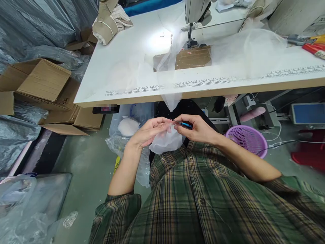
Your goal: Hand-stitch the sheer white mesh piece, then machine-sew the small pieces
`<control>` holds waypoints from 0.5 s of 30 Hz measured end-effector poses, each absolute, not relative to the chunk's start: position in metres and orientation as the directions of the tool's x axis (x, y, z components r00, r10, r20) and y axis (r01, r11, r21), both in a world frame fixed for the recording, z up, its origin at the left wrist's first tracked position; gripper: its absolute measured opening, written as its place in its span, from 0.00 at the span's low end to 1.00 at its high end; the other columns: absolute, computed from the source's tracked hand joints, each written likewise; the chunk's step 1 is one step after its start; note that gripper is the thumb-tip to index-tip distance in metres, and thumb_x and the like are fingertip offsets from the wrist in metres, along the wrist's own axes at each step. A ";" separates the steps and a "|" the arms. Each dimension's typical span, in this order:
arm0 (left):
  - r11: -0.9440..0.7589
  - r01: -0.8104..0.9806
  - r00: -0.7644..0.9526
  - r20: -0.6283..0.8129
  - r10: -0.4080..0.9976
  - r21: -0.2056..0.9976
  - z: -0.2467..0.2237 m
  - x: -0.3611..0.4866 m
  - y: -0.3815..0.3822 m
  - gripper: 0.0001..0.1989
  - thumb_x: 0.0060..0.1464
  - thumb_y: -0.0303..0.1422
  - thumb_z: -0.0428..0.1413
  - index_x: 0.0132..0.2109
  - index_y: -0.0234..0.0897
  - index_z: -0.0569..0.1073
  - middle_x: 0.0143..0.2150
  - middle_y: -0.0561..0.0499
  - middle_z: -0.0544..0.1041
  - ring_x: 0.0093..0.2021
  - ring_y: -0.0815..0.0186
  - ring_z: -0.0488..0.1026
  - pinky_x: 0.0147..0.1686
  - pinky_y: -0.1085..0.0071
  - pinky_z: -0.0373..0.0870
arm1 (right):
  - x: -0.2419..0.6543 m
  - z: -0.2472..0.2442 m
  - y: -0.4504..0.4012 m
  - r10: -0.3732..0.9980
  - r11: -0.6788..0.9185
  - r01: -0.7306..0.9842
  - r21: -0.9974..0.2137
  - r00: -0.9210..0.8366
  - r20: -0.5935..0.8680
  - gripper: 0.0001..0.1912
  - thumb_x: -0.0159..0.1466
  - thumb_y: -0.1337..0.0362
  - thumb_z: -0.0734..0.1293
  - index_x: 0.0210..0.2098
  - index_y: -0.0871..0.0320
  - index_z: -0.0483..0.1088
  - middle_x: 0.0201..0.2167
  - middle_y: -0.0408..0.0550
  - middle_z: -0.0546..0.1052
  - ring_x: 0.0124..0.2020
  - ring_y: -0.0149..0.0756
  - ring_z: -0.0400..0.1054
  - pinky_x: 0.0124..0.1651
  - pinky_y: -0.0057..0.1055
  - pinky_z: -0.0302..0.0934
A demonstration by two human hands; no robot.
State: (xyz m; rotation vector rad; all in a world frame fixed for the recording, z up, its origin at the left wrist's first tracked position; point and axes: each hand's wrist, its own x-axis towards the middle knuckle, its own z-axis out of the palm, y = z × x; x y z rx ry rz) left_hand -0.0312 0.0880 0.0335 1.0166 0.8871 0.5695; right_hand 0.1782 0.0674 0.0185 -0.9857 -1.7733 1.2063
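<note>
Above my lap, my left hand (152,131) pinches the upper edge of a piece of sheer white fabric (166,140) between thumb and fingers. The fabric hangs in a loose pouch below the fingertips. My right hand (195,127) is closed on a small tool with a blue handle (186,125), whose thin dark tip points left at the pinched edge. Both hands' fingertips nearly meet there, and the exact contact is too small to make out. Just beyond them, a strip of sheer fabric (171,100) droops over the table's front edge.
A white sewing table (101,74) with a printed ruler carries a sewing machine (196,13) and more sheer fabric. Below it stand a clear plastic bin (116,117) and a purple basket (247,139). Cardboard boxes (43,81) crowd the left. Red-handled pliers (313,49) lie at the right.
</note>
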 end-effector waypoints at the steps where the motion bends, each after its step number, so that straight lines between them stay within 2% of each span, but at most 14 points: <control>1: 0.422 0.013 0.529 -0.365 0.766 0.906 0.035 -0.033 0.089 0.18 0.49 0.38 0.68 0.45 0.31 0.79 0.33 0.50 0.78 0.26 0.76 0.70 0.25 0.81 0.64 | 0.178 0.019 0.067 0.906 0.244 0.174 -0.954 -0.392 0.161 0.08 0.61 0.68 0.66 0.38 0.61 0.76 0.31 0.43 0.77 0.29 0.27 0.65 0.32 0.25 0.58; 6: 0.393 0.016 0.515 -0.344 0.785 0.920 0.038 -0.037 0.091 0.19 0.43 0.36 0.70 0.43 0.34 0.79 0.37 0.47 0.80 0.31 0.69 0.75 0.31 0.74 0.70 | 0.175 0.018 0.068 0.936 0.167 0.118 -0.979 -0.331 0.119 0.06 0.60 0.66 0.67 0.36 0.60 0.73 0.32 0.44 0.77 0.30 0.28 0.66 0.33 0.26 0.60; 10: 0.331 -0.007 0.437 -0.295 0.850 0.944 0.040 -0.034 0.091 0.15 0.49 0.40 0.66 0.40 0.33 0.80 0.35 0.47 0.79 0.31 0.69 0.73 0.31 0.74 0.69 | 0.172 0.016 0.070 0.945 0.111 0.080 -0.991 -0.317 0.080 0.07 0.60 0.63 0.68 0.36 0.60 0.72 0.33 0.45 0.76 0.31 0.30 0.67 0.35 0.28 0.62; 12: 0.277 -0.022 0.402 -0.245 0.882 0.961 0.040 -0.036 0.091 0.16 0.50 0.39 0.66 0.44 0.34 0.79 0.35 0.48 0.78 0.31 0.70 0.72 0.31 0.75 0.68 | 0.171 0.015 0.070 0.954 0.093 0.067 -0.993 -0.293 0.070 0.08 0.59 0.62 0.69 0.36 0.59 0.71 0.33 0.46 0.76 0.32 0.30 0.66 0.35 0.28 0.62; 15: 0.212 0.026 0.462 -0.200 0.864 0.977 0.039 -0.042 0.084 0.26 0.46 0.33 0.69 0.53 0.35 0.74 0.37 0.49 0.78 0.32 0.71 0.73 0.32 0.76 0.69 | 0.176 0.010 0.067 0.963 0.044 0.068 -0.997 -0.269 0.024 0.09 0.60 0.60 0.70 0.36 0.60 0.72 0.30 0.44 0.74 0.29 0.29 0.64 0.32 0.27 0.59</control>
